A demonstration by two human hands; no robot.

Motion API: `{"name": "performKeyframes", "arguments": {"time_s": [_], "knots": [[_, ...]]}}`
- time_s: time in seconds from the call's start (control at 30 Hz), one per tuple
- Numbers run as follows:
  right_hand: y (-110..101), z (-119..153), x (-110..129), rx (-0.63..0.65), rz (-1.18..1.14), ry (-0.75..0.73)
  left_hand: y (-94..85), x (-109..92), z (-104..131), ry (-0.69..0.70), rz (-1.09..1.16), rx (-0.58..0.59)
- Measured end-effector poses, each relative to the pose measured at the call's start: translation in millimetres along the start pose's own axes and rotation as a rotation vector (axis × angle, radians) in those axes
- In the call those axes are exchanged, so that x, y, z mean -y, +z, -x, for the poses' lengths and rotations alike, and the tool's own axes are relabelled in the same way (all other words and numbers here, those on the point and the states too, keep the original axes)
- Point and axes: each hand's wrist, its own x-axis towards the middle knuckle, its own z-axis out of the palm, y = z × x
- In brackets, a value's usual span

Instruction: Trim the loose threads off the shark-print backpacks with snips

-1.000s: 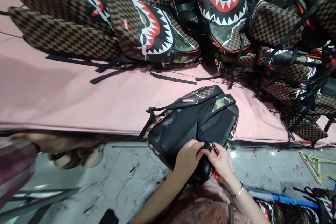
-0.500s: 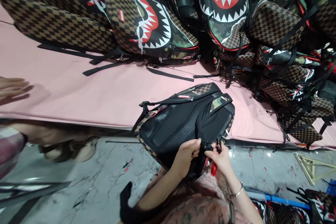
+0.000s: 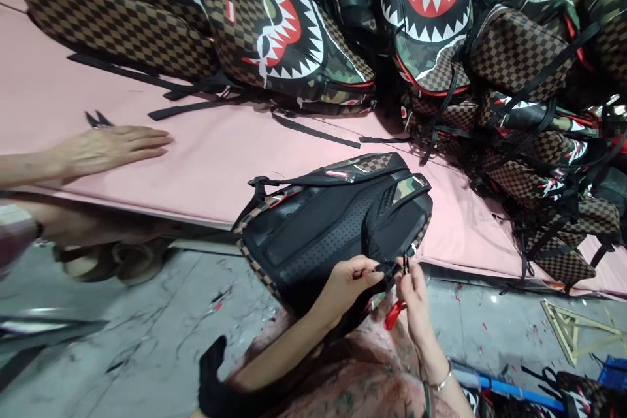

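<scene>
Bkpk (image 3: 313,241) lies strap-side up over the near edge of the pink tabletop (image 3: 206,173), lower end toward the person's lap. L hand (image 3: 345,286) pinches a black strap (image 3: 389,269) at the near side, fingers narrow on it. R hand (image 3: 415,294) is just beside, fingers closed w/ a small pronged tool (image 3: 405,265), tips up; red piece (image 3: 394,315) hangs below, can't tell if same tool. Co-worker's hand (image 3: 110,150) rests flat, far L, dark pointed tips (image 3: 98,119) sticking out. More shark-print bags (image 3: 289,39) along the back, pile of bags (image 3: 533,150) to R.
</scene>
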Motion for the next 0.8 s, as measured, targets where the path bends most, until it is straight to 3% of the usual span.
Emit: {"name": "performKeyframes", "arguments": {"time_s": [0.1, 0.2, 0.5, 0.63, 0.8], "knots": [[-17, 3, 7, -0.002, 0.101, -0.076, 2.6, 0, 1, 0.068, -0.076, -0.022], [-29, 6, 16, 0.104, 0.309, -0.149, 3.1, 0, 1, 0.108, -0.139, -0.036], [-31, 0, 30, 0.186, 0.659, -0.436, 3.8, -2, 4, 0.154, -0.23, 0.006], [-31, -4, 31, 0.186, 0.602, -0.413, 4.4, -2, 4, 0.095, -0.163, -0.008], [-26, -9, 20, 0.148, 0.447, -0.293, 1.7, 3, 1, -0.113, 0.118, 0.036]]}}
